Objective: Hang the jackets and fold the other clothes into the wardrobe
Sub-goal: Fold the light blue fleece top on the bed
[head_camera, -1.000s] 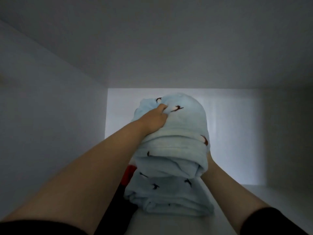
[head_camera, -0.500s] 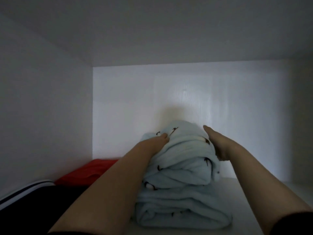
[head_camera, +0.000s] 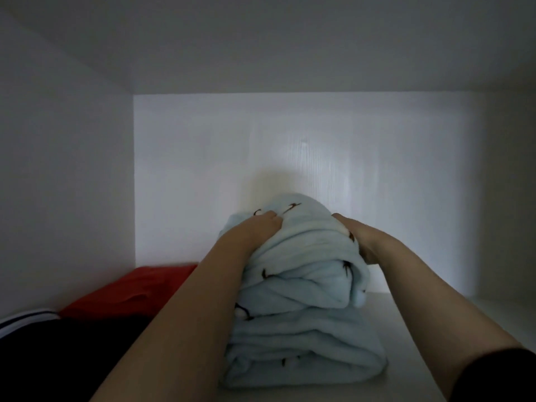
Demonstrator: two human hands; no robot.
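A folded light blue fleece garment [head_camera: 301, 309] with small dark marks sits in a thick stack on the white wardrobe shelf [head_camera: 412, 338]. My left hand [head_camera: 255, 232] grips the top fold on its left side, fingers curled into the fabric. On the right side of the top fold, my right hand [head_camera: 358, 235] presses and holds the cloth. Both forearms reach in from the bottom of the view.
A folded red garment [head_camera: 130, 291] lies at the back left of the shelf. In front of it lies a black garment with white stripes [head_camera: 43, 338]. White wardrobe walls close in at left, back and right, with a panel overhead.
The blue stack has come down from mid-air onto the shelf. My right hand moved from under the stack to its upper right side and now curls onto the fabric.
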